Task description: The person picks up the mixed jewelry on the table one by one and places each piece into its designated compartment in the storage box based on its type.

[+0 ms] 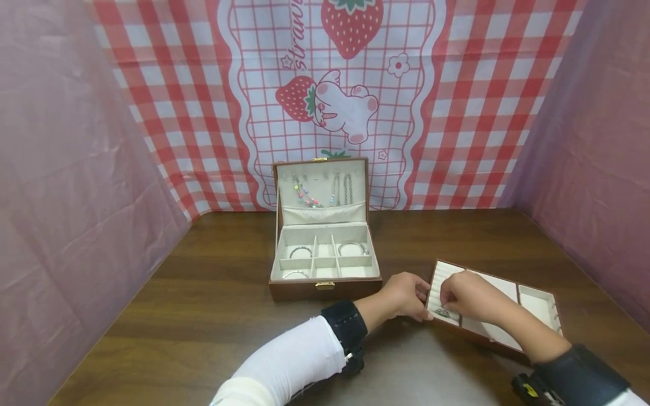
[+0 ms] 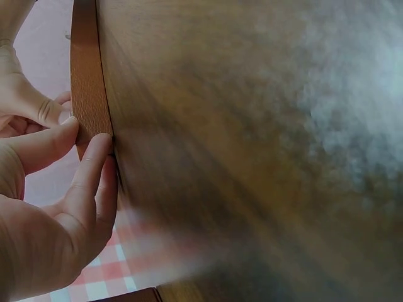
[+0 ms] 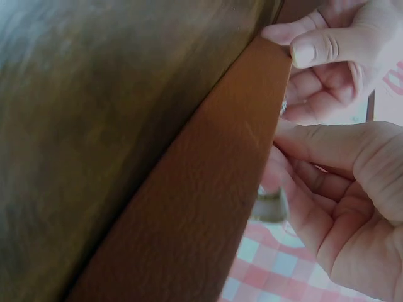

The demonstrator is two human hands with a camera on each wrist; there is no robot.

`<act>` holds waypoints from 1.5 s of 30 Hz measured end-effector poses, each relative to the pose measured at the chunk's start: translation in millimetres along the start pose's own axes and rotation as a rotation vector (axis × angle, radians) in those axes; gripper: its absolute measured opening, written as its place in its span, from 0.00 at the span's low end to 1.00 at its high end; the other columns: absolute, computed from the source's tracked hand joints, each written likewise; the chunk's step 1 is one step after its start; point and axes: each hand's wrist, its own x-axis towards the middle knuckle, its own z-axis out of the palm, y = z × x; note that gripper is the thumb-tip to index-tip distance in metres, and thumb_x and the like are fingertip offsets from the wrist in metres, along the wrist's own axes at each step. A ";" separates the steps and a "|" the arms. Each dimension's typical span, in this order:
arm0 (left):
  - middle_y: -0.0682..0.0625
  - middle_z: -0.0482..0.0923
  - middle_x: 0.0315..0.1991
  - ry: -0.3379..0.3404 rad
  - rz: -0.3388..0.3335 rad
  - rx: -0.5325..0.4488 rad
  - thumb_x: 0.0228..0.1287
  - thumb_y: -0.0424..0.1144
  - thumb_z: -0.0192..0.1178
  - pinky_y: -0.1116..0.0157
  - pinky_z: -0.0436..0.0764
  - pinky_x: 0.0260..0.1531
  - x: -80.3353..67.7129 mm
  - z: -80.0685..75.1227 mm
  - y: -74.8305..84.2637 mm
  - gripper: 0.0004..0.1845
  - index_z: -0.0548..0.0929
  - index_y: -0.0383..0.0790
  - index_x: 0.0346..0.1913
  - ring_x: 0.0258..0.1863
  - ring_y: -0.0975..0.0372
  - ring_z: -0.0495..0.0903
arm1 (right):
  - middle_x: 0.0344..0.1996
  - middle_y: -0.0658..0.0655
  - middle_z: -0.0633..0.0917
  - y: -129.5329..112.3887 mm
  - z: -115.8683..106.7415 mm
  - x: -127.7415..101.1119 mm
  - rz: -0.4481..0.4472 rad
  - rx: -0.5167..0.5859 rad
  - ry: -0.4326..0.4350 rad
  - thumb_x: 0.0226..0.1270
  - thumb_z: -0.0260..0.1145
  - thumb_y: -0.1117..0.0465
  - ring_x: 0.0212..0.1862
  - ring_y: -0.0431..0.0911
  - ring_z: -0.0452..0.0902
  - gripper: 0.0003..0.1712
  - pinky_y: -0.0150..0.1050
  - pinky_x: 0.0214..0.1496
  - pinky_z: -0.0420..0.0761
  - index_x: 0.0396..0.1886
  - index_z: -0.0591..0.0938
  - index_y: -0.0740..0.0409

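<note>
A brown-edged jewellery tray [image 1: 535, 301] with cream lining lies slanted on the table at the right. My left hand [image 1: 406, 296] grips its near left corner, thumb on the upper edge and fingers against the outer wall, as the left wrist view shows. Over the padded ring rolls [image 1: 443, 276] at the tray's left end is my right hand [image 1: 474, 296], fingers curled downward. At its fingertips is a small silvery ring [image 1: 442, 312], which the thumb and forefinger appear to pinch; the fingers partly hide it.
Left of the tray, a brown jewellery box [image 1: 297, 291] stands with its lid raised. Silver bracelets [image 1: 301, 247] lie in its compartments; a colourful bead necklace [image 1: 306, 195] and silver chains [image 1: 347, 189] hang inside the lid. A checked strawberry cloth [image 1: 467, 113] hangs behind the wooden table [image 1: 203, 304].
</note>
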 end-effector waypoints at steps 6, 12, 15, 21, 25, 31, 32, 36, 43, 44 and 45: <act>0.50 0.82 0.28 -0.001 0.016 0.037 0.39 0.18 0.75 0.69 0.81 0.18 0.6 0.2 0.9 0.28 0.82 0.33 0.49 0.20 0.63 0.82 | 0.15 0.40 0.75 1.0 2.8 1.8 -0.008 -0.036 0.018 0.45 0.73 0.74 0.21 0.34 0.64 0.15 0.33 0.23 0.72 0.14 0.80 0.51; 0.49 0.81 0.28 -0.005 0.009 0.023 0.39 0.18 0.75 0.69 0.82 0.18 1.7 1.2 1.7 0.28 0.82 0.32 0.49 0.20 0.63 0.82 | 0.14 0.40 0.74 0.8 4.9 2.8 -0.004 -0.081 0.043 0.41 0.71 0.75 0.20 0.34 0.64 0.16 0.37 0.26 0.75 0.12 0.79 0.51; 0.49 0.81 0.28 0.003 0.003 0.025 0.38 0.18 0.75 0.68 0.82 0.18 1.5 2.2 1.8 0.28 0.82 0.33 0.48 0.20 0.62 0.82 | 0.15 0.41 0.76 1.8 6.0 1.7 0.013 -0.076 0.039 0.42 0.71 0.75 0.21 0.35 0.66 0.15 0.38 0.26 0.76 0.14 0.80 0.52; 0.49 0.82 0.29 0.005 -0.014 0.023 0.38 0.18 0.75 0.68 0.82 0.18 -1.1 6.8 0.8 0.27 0.83 0.34 0.47 0.21 0.63 0.82 | 0.18 0.42 0.79 2.9 -1.5 -10.2 0.045 -0.030 0.002 0.47 0.74 0.71 0.22 0.34 0.68 0.09 0.35 0.25 0.75 0.20 0.84 0.54; 0.48 0.81 0.29 0.002 -0.029 -0.003 0.38 0.17 0.74 0.66 0.83 0.19 -2.8 9.2 0.3 0.27 0.83 0.33 0.47 0.22 0.62 0.82 | 0.21 0.42 0.79 4.8 -15.8 -21.9 0.085 -0.007 0.027 0.48 0.75 0.70 0.24 0.35 0.68 0.07 0.35 0.26 0.75 0.27 0.86 0.57; 0.47 0.82 0.30 0.007 -0.020 0.008 0.38 0.16 0.74 0.67 0.82 0.19 -2.5 9.9 0.0 0.28 0.83 0.33 0.48 0.22 0.62 0.82 | 0.23 0.44 0.80 15.2 -30.3 -33.1 0.146 0.013 0.084 0.48 0.76 0.68 0.27 0.37 0.72 0.09 0.37 0.28 0.77 0.31 0.86 0.60; 0.48 0.82 0.30 0.006 -0.021 0.010 0.38 0.17 0.74 0.67 0.82 0.19 -2.4 10.2 -0.1 0.28 0.83 0.33 0.48 0.22 0.62 0.82 | 0.24 0.45 0.81 17.8 -31.9 -35.3 0.164 0.022 0.091 0.48 0.76 0.67 0.27 0.38 0.72 0.09 0.37 0.28 0.77 0.31 0.86 0.61; 0.48 0.82 0.31 0.002 -0.020 0.026 0.39 0.18 0.74 0.68 0.82 0.18 -2.0 11.4 -1.0 0.28 0.83 0.34 0.49 0.21 0.62 0.82 | 0.26 0.47 0.82 33.4 -38.5 -47.4 0.256 0.056 0.120 0.52 0.76 0.62 0.29 0.40 0.74 0.11 0.35 0.28 0.77 0.34 0.86 0.62; 0.48 0.82 0.29 -0.011 -0.052 0.009 0.41 0.19 0.74 0.68 0.83 0.20 -2.5 12.4 1.4 0.29 0.82 0.36 0.52 0.20 0.60 0.82 | 0.38 0.65 0.84 84.2 -59.5 -86.3 0.470 0.126 0.102 0.66 0.68 0.52 0.37 0.54 0.81 0.26 0.48 0.34 0.81 0.47 0.79 0.74; 0.47 0.82 0.29 -0.015 -0.066 -0.011 0.42 0.18 0.73 0.67 0.83 0.21 -2.6 12.3 2.5 0.29 0.82 0.35 0.52 0.21 0.59 0.83 | 0.40 0.70 0.83 92.1 -61.6 -92.8 0.489 0.149 0.100 0.68 0.66 0.52 0.38 0.57 0.81 0.29 0.49 0.34 0.82 0.49 0.77 0.77; 0.47 0.81 0.28 -0.018 -0.080 -0.031 0.42 0.18 0.73 0.66 0.83 0.22 -2.4 12.1 3.4 0.29 0.81 0.34 0.52 0.21 0.58 0.83 | 0.42 0.74 0.81 99.7 -63.4 -99.1 0.508 0.173 0.098 0.69 0.64 0.51 0.38 0.58 0.81 0.31 0.48 0.34 0.83 0.51 0.74 0.80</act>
